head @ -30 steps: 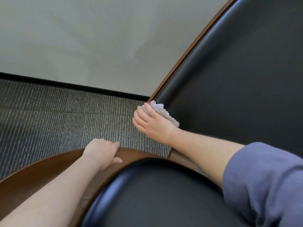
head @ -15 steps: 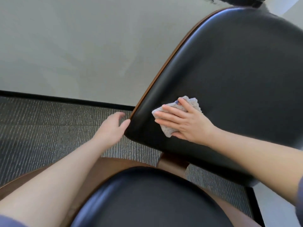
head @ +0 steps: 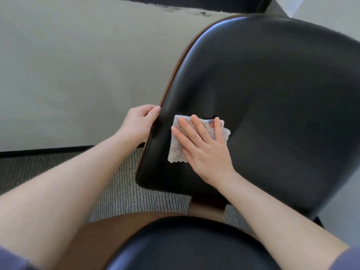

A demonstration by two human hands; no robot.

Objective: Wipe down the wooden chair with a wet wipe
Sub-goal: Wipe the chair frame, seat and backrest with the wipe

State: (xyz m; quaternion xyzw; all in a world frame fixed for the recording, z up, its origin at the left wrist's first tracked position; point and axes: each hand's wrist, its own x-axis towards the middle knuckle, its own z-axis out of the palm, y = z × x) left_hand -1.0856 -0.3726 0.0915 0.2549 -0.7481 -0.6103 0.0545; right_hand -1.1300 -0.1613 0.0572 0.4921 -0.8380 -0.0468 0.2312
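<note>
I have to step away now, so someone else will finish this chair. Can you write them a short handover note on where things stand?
Left hand: grip closed on the wooden edge of the backrest, steadying it.
Right hand: flat, fingers spread, pressing the wipe onto the lower left of the black backrest pad.
Chair: backrest ahead, seat just below the camera, carpet beneath.
Done: cannot tell from the surface which parts are already wiped.
Left: probably the rest of the backrest pad, the wooden rim, the seat.
</note>
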